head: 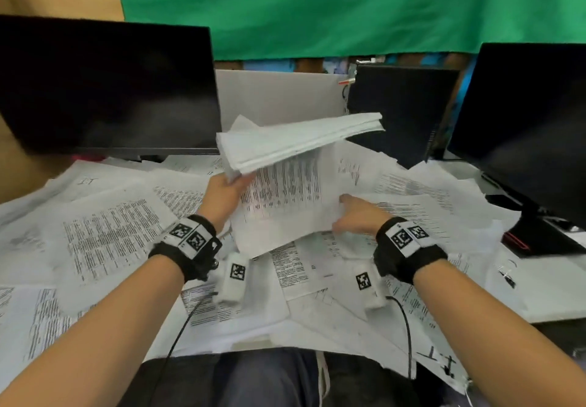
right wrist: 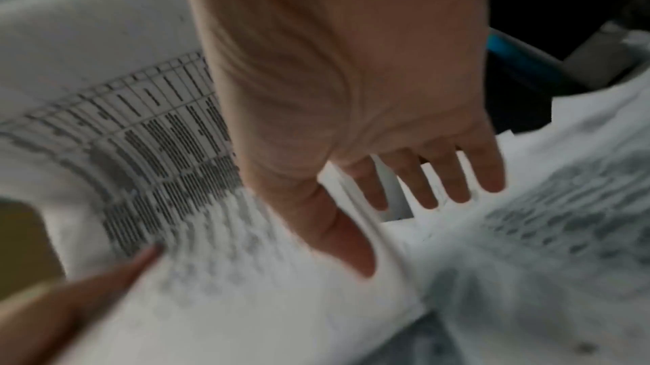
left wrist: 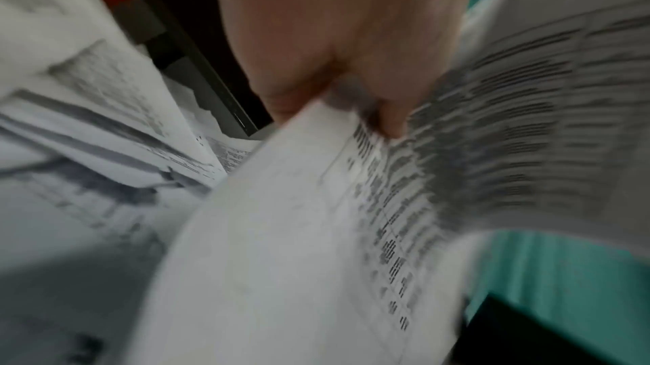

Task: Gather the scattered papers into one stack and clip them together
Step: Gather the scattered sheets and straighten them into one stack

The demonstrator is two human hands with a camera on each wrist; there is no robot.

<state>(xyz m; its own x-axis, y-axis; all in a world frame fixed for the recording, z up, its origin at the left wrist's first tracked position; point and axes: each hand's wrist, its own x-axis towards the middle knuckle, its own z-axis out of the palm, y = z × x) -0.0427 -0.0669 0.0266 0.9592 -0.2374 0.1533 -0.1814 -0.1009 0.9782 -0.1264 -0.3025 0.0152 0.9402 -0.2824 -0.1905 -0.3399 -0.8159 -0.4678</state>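
Loose printed sheets (head: 104,235) cover the desk nearest the viewer. Above them, the left hand (head: 223,195) pinches a thick bundle of papers (head: 295,140) by one corner — it juts up and away, its lowest page sagging. The right hand (head: 358,216), fingers spread and relaxed, grips nothing and touches that drooping printed page (head: 285,203). Behind stand two dark monitors (head: 104,89) — then a green backdrop (head: 348,7).

Two hands (head: 226,192) (head: 360,216), three dark screens (head: 107,86) (head: 402,111) (head: 523,127), one held stack of papers (head: 295,140), many loose papers (head: 107,235)
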